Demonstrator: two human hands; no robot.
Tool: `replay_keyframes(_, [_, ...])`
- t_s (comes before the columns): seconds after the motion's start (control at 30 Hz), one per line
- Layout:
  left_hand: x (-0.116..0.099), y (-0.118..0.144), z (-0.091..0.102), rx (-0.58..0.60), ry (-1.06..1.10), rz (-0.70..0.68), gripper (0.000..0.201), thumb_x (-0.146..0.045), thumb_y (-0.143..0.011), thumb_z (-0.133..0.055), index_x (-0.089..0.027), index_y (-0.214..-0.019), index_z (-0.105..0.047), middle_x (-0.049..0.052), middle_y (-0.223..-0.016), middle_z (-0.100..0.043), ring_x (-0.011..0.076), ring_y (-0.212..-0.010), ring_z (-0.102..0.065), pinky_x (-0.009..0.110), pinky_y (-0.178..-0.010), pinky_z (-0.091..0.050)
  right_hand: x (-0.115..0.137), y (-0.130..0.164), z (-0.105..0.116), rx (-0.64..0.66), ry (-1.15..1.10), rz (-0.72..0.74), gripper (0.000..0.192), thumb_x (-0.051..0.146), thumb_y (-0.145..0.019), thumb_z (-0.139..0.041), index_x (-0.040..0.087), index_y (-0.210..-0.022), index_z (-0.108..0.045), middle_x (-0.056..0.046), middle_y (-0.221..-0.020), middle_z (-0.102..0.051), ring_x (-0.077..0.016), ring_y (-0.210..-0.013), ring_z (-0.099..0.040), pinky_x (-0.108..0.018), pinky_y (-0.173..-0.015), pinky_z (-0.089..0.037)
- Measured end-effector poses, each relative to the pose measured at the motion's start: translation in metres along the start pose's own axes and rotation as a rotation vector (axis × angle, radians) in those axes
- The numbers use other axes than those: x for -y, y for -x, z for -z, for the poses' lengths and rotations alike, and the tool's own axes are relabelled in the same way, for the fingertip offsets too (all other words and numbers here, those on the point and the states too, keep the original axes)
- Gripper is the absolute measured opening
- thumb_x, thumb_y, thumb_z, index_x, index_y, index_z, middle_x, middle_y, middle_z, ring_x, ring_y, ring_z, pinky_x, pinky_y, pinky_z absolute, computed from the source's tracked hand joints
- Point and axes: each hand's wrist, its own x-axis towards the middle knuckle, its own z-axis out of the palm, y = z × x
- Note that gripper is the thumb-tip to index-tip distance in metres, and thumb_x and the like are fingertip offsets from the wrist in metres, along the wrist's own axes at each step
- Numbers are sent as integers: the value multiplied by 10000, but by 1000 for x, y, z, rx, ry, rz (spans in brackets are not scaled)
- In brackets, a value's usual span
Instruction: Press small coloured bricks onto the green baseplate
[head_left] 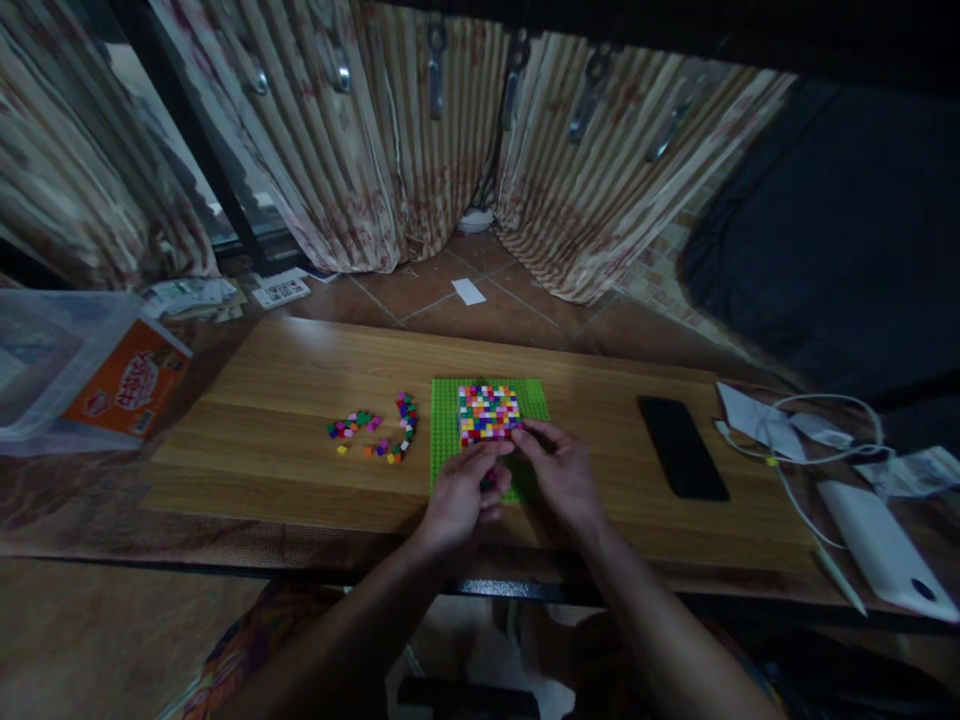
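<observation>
Nearest the camera, two bare forearms reach over the near edge of the tabletop (300, 380). The left hand (459, 500) is curled, its fingers folded in and pinched together near the near edge of the block patch; it seems to hold something small, but what it is cannot be told. The right hand (562, 475) is loosely bent, its fingertips touching the near right corner of the patch and gripping nothing that shows.

Both hands rest on a baseplate (444, 430), a flat bright green square lying at the middle of the tabletop, toward its near edge. On the plate's far half sits the patch (489, 412), a tight squarish grid of small cubes in red, yellow, white, blue, green and pink. It looks mostly filled, with bare green left at the plate's left, far and near margins.

Left of the plate, loose blocks (382, 425) lie scattered in a curved line and a small cluster, so a fair number remain unplaced.

The tabletop is a smooth pale wood-grain plank. Toward its right end lie a flat black phone (681, 445), then white cable (814, 440) and a glossy white power bank (881, 550). Off the left end stands a clear plastic bin (45, 360). Beyond, ribbed striped curtains (420, 140) hang to a tiled floor.
</observation>
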Motion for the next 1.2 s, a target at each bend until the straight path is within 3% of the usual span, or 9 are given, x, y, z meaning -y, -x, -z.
replay_keyframes(0.1, [-12, 4, -1, 7, 299, 133, 216, -235, -859, -534, -73, -929, -660, -22, -603, -505, 19, -423, -362, 135, -400, -281, 3, 3, 4, -33, 79, 68, 375, 483, -797, -640, 161, -977, -712, -85, -914, -748, -210, -797, -692, -340, -716, -536])
replay_keyframes(0.23, [-20, 7, 0, -22, 397, 200, 236, -189, -885, -488, -53, -932, -674, 97, -792, -668, 113, -681, -632, 213, -652, -519, 18, 12, 12, -134, 164, 307, 239, 398, -859, -594, 199, -902, -718, -58, -879, -720, -194, -783, -661, -317, -685, -519])
replay_keyframes(0.33, [-19, 8, 0, -6, 394, 205, 240, -195, -889, -478, -67, -924, -678, 116, -860, -692, 165, -786, -664, 296, -773, -540, 29, 22, 16, -8, 200, 495, 149, 301, -879, -586, 238, -916, -716, -39, -894, -707, -188, -833, -657, -325, -742, -524])
replay_keyframes(0.5, [-17, 8, 4, -3, 375, 177, 200, -170, -873, -493, -101, -838, -677, 62, -786, -662, 116, -691, -610, 256, -720, -523, 35, 31, 19, 282, 416, 697, 215, 241, -895, -558, 282, -1062, -689, -43, -1011, -689, -212, -952, -622, -387, -825, -519])
replay_keyframes(0.8, [-20, 7, 6, 18, 289, 179, 202, -151, -844, -509, -101, -901, -696, 87, -872, -673, 126, -756, -616, 256, -725, -511, 28, 28, 13, 323, 500, 714, 143, 248, -907, -570, 245, -964, -701, -55, -995, -668, -207, -938, -595, -377, -812, -512])
replay_keyframes(0.93, [-16, 9, 8, 15, 159, 118, 178, -215, -816, -572, -116, -913, -684, 79, -868, -669, 122, -696, -605, 241, -620, -484, 24, 20, 20, 210, 471, 636, 161, 322, -916, -552, 246, -942, -691, -51, -951, -681, -208, -916, -635, -360, -798, -527])
replay_keyframes(1.03, [-14, 9, 11, -38, 6, 49, 216, -282, -776, -641, -122, -916, -676, 25, -737, -614, 53, -509, -474, 164, -441, -303, 23, 12, 29, 121, 472, 563, 181, 349, -915, -545, 232, -938, -681, -47, -905, -705, -203, -829, -671, -342, -752, -536])
replay_keyframes(1.1, [-13, 8, 12, -43, -35, 18, 239, -307, -771, -644, -129, -927, -673, -20, -643, -543, 18, -423, -328, 164, -408, -170, 24, 9, 32, 116, 489, 542, 187, 346, -915, -540, 224, -940, -680, -49, -895, -718, -206, -806, -684, -339, -738, -538])
replay_keyframes(1.2, [-12, 6, 13, -54, -83, -35, 258, -317, -790, -607, -144, -972, -668, -52, -575, -478, 17, -394, -225, 188, -416, -123, 25, 8, 30, 161, 513, 568, 175, 314, -917, -531, 225, -946, -679, -51, -910, -728, -210, -831, -693, -336, -750, -541])
